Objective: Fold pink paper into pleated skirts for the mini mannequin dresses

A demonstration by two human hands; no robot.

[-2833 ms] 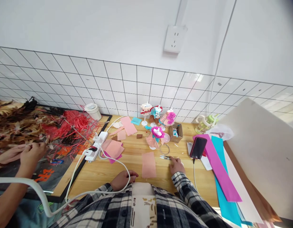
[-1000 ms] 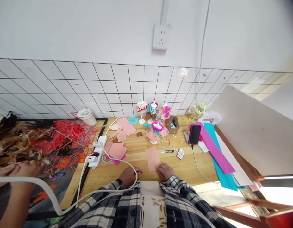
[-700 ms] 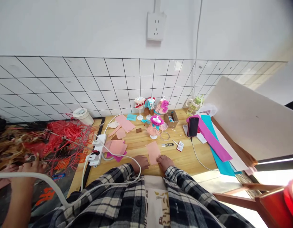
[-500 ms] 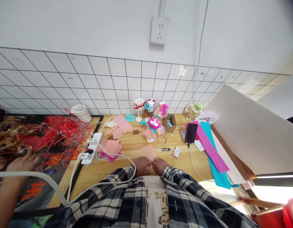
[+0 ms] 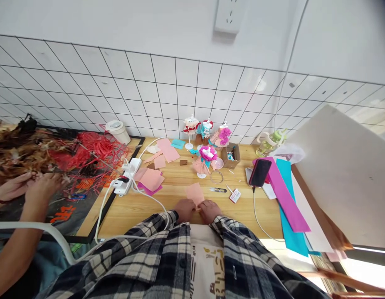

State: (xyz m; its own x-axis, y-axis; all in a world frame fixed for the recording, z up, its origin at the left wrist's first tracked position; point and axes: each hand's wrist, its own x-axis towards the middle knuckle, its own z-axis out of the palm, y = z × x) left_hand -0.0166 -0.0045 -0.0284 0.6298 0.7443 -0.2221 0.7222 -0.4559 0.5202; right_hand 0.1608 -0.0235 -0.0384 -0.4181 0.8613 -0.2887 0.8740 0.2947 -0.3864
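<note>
A peach sheet of paper [image 5: 195, 192] lies on the wooden table close to my body. My left hand [image 5: 184, 210] pinches its near left edge, and my right hand [image 5: 210, 211] pinches the near right edge, the two hands almost touching. Fingertips on both sides are partly hidden by the knuckles. Just beyond the paper to the right are thread snips [image 5: 218, 189] and a small white tag with red edging [image 5: 234, 195]. Farther back stands a miniature dress form [image 5: 208, 154] in a peach skirt and magenta ruffle, with several similar ones behind it.
Left are stacked peach and magenta sheets [image 5: 151, 179] and a power strip [image 5: 127, 176] with trailing cables. A small cardboard box [image 5: 231, 155], a phone [image 5: 260, 172] on its cable and long magenta strips [image 5: 286, 195] lie right. A co-worker's hands [image 5: 44, 189] handle feathers at far left.
The camera view has tilted down and shifted left. My hands still hold the peach paper at its near edge. The co-worker's hands have come together at the feathers.
</note>
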